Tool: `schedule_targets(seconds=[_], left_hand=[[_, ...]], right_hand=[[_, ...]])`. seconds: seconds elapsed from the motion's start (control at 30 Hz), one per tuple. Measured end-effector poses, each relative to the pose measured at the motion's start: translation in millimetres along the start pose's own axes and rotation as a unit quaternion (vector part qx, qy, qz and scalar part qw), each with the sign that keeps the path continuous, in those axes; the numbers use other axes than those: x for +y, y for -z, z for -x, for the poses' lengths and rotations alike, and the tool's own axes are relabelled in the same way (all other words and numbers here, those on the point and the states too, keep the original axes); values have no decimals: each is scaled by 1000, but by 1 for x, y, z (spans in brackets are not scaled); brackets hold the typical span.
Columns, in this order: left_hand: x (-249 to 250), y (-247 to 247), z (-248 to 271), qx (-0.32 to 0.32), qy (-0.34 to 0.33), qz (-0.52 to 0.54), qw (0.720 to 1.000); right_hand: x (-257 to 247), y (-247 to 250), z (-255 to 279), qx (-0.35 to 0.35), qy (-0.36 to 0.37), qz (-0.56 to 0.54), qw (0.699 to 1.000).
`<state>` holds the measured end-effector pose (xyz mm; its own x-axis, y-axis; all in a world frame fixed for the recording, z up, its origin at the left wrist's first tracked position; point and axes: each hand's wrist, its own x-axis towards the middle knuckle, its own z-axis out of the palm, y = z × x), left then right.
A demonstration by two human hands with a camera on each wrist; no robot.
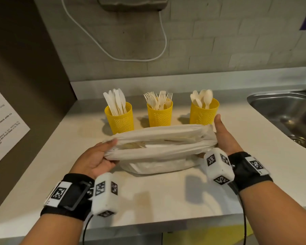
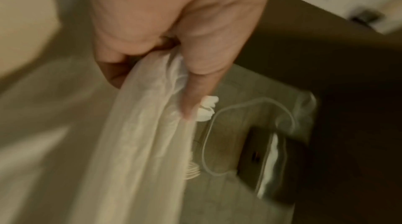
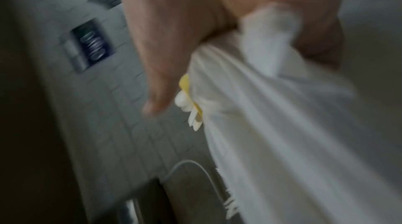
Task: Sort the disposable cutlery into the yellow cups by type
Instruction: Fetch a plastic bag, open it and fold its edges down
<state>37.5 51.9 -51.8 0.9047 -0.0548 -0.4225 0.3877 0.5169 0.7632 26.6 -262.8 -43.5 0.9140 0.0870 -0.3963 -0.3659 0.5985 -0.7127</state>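
Three yellow mesh cups stand in a row at the back of the counter: the left cup (image 1: 120, 119) holds white knives, the middle cup (image 1: 159, 114) forks, the right cup (image 1: 203, 111) spoons. In front of them a white plastic bag (image 1: 159, 145) is held stretched above the counter, its mouth pulled into a long slit. My left hand (image 1: 102, 154) grips the bag's left end (image 2: 143, 124). My right hand (image 1: 223, 137) grips the bag's right end (image 3: 272, 107), thumb pointing up. What is inside the bag is hidden.
A steel sink (image 1: 286, 114) is set into the counter (image 1: 166, 195) at the right. A dark cabinet side with a printed notice (image 1: 2, 124) bounds the left. A white cable (image 1: 159, 43) hangs on the tiled wall behind.
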Motion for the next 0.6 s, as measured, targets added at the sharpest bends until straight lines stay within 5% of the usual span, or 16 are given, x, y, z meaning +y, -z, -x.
schedule_targets(seconds=[0.07, 0.13, 0.23, 0.33, 0.37, 0.4, 0.5, 0.6], left_hand=[[2, 0, 0, 65, -53, -132, 988], [4, 4, -3, 123, -86, -220, 964], [9, 8, 0, 117, -64, -174, 976], [12, 7, 0, 91, -20, -41, 995], [14, 6, 1, 88, -9, -17, 996], [16, 6, 0, 84, -6, 0, 996], [18, 2, -3, 66, 11, 52, 996], [17, 0, -8, 78, 54, 119, 988]], right_hand=[[-2, -7, 3, -61, 10, 67, 996], [-4, -1, -5, -17, 51, 237, 970], [-13, -2, -6, 143, 105, 525, 833], [-15, 6, -11, 216, 169, 606, 747], [-14, 6, -11, 220, 188, 599, 747], [-12, 7, -14, 223, 196, 553, 779], [-12, 0, -8, 136, 134, 269, 944], [-14, 2, -4, 20, 38, 79, 996]])
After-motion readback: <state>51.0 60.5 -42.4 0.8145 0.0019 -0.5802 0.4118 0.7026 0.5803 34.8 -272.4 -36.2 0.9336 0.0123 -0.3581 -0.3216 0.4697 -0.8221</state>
